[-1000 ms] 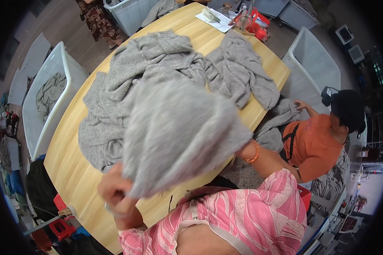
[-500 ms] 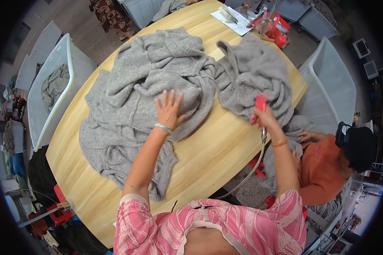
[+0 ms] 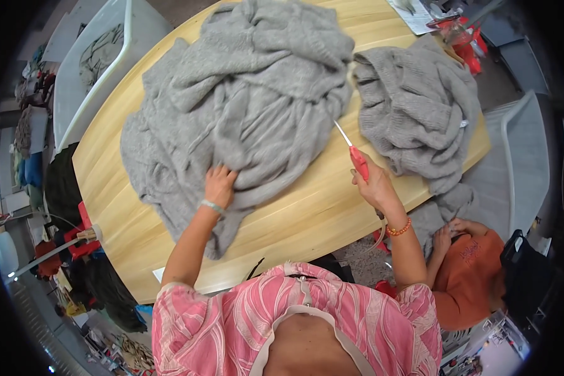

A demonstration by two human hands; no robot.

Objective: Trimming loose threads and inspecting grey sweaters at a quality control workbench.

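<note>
A large heap of grey knit garments [image 3: 250,94] spreads over the left and middle of the wooden table [image 3: 307,200]. My left hand [image 3: 220,187] is at the near edge of this heap, its fingers bent and closed on the knit. My right hand [image 3: 377,185] grips a red air blow gun [image 3: 359,164] with a long thin metal nozzle. Up and to the left points the nozzle, its tip close to the heap's right edge. A hose runs down from the gun past my right wrist. Right of the gun lies a smaller pile of grey knitwear [image 3: 420,106].
White bins stand at the left [image 3: 94,81] and right [image 3: 526,156], with a knit inside the left one. Papers [image 3: 413,15] and red items [image 3: 469,47] are at the far right. A co-worker in an orange top [image 3: 473,276] sits close to my right arm, handling grey knitwear.
My left hand has gone from lying spread on the heap to closing on its near edge. The blow gun has come away from the right pile and swung leftward. The view has shifted.
</note>
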